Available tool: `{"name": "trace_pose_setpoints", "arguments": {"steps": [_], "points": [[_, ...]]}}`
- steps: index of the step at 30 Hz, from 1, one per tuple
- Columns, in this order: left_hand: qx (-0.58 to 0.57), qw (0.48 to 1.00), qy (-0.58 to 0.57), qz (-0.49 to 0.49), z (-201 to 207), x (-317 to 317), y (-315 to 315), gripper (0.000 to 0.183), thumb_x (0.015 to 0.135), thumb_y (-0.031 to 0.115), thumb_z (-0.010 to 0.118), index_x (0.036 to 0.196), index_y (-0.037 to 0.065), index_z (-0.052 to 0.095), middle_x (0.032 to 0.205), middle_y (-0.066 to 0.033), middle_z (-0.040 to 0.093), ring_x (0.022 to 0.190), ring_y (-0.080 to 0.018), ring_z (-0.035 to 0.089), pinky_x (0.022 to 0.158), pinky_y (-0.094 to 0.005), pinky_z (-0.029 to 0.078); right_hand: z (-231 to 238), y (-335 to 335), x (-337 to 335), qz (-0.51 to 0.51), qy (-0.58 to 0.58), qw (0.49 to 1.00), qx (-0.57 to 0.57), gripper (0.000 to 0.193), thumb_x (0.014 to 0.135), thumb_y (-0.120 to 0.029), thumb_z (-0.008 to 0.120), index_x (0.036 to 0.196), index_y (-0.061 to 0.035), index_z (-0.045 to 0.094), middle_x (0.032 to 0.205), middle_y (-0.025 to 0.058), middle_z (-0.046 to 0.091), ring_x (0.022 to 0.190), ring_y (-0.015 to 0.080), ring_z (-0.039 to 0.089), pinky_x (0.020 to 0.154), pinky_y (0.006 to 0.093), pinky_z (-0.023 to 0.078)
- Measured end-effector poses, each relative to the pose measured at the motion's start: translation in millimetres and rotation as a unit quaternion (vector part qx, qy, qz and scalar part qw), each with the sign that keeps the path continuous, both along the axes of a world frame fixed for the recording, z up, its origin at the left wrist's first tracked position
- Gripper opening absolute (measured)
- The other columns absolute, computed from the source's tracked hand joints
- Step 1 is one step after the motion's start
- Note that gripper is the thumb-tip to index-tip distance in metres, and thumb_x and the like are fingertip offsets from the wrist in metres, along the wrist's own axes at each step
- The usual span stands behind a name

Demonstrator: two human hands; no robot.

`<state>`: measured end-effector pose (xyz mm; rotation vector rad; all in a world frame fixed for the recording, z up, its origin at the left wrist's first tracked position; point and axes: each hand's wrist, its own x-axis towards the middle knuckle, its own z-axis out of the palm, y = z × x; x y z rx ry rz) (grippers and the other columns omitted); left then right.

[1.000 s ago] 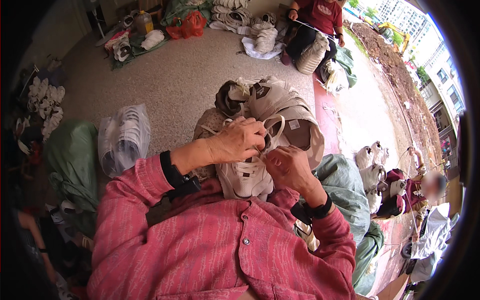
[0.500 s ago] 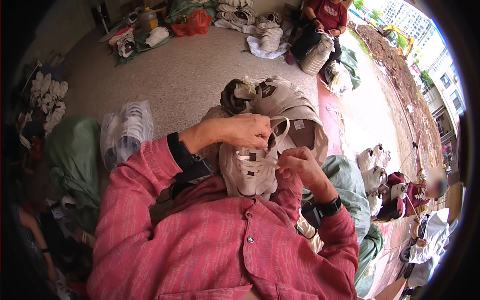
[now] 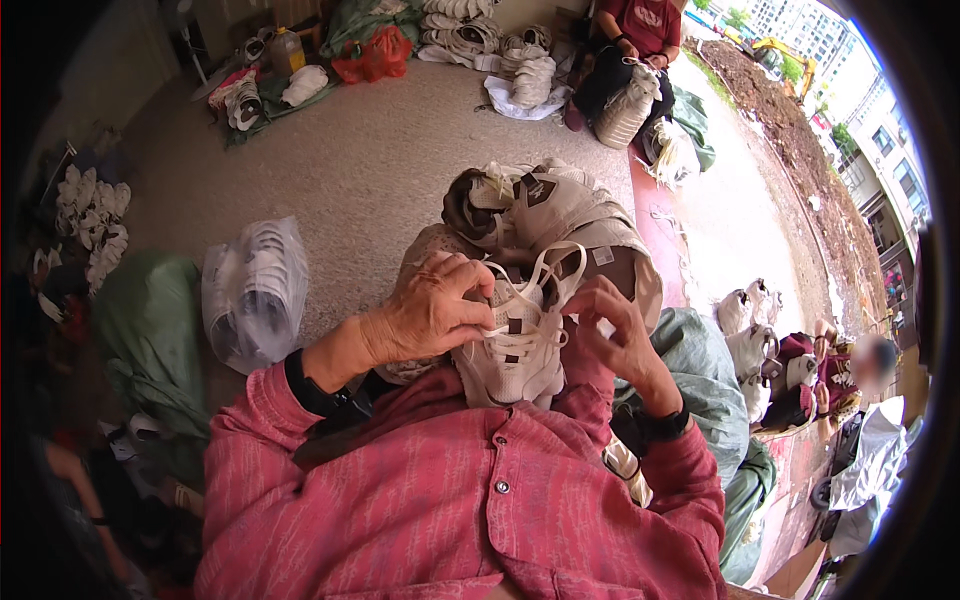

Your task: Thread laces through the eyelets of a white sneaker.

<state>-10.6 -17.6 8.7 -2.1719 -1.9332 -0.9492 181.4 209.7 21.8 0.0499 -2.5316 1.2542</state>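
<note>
speckled floor [image 3: 340, 180] bears a clear bag [image 3: 255, 292] left of the pale shoe [image 3: 506, 376]

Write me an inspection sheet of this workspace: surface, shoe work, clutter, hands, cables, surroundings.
Surface: speckled grey floor
Job's things: pale beige lace-up shoe; flat off-white lace, loops loose
Clutter: clear plastic bag with white stack inside; crumpled red plastic bag
Grip: left hand appears to pinch the lace; right hand nearby, contact unclear
Cables: nothing seen
Surroundings: seated co-worker in dark red shirt; brown earth bank outside
</note>
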Motion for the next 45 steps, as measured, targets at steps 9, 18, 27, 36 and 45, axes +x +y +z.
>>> {"name": "trace_pose_setpoints", "arguments": {"steps": [9,18,27,36,45], "points": [[-0.021,0.999,-0.022,0.028,5,14,-17,0.018,0.079,0.023,0.077,0.082,0.008,0.067,0.087,-0.0038,0.055,0.084,-0.0208,0.056,0.08,-0.0353,0.043,2,-5,1,0.028,0.024,0.959,0.28,0.02,0.076,-0.018,0.078,0.082,-0.0051,0.065,0.079,0.0066,0.051,0.072,0.0255,0.054,0.065,0.0337,0.044],[-0.298,0.795,-0.521,0.087,24,8,-26,0.015,0.089,0.014,0.069,0.102,0.006,0.071,0.081,0.0011,0.057,0.076,-0.0094,0.056,0.068,-0.0268,0.047,-4,-17,1,-0.1,-0.147,0.943,-0.282,0.023,0.096,-0.025,0.065,0.096,-0.0023,0.062,0.075,0.0022,0.059,0.059,0.009,0.055,0.053,0.0246,0.044],[-0.004,0.994,-0.105,0.001,3,-20,21,0.026,0.082,0.015,0.073,0.106,0.008,0.067,0.1,-0.0072,0.06,0.101,-0.0267,0.057,0.092,-0.0382,0.044,2,-13,-17,-0.131,0.082,0.96,0.232,0.024,0.085,-0.01,0.065,0.108,-0.0059,0.063,0.09,0.0118,0.065,0.086,0.0329,0.064,0.073,0.0398,0.049],[-0.089,0.986,-0.136,0.022,14,-14,45,0.018,0.088,0.02,0.067,0.086,0.005,0.057,0.09,-0.0103,0.059,0.09,-0.0303,0.059,0.08,-0.0403,0.045,-12,10,-12,-0.125,-0.099,0.982,0.103,0.015,0.087,-0.011,0.061,0.097,-0.0027,0.067,0.077,0.014,0.064,0.07,0.0289,0.063,0.068,0.0367,0.048],[-0.177,0.94,-0.292,0.028,43,-24,11,0.018,0.09,0.02,0.068,0.094,0.003,0.065,0.072,-0.0029,0.062,0.067,-0.0112,0.055,0.063,-0.0298,0.044,21,39,35,-0.027,-0.178,0.932,-0.316,0.029,0.101,-0.024,0.055,0.094,-0.0001,0.069,0.081,0.0006,0.065,0.071,0.0086,0.056,0.066,0.0231,0.043]]}}
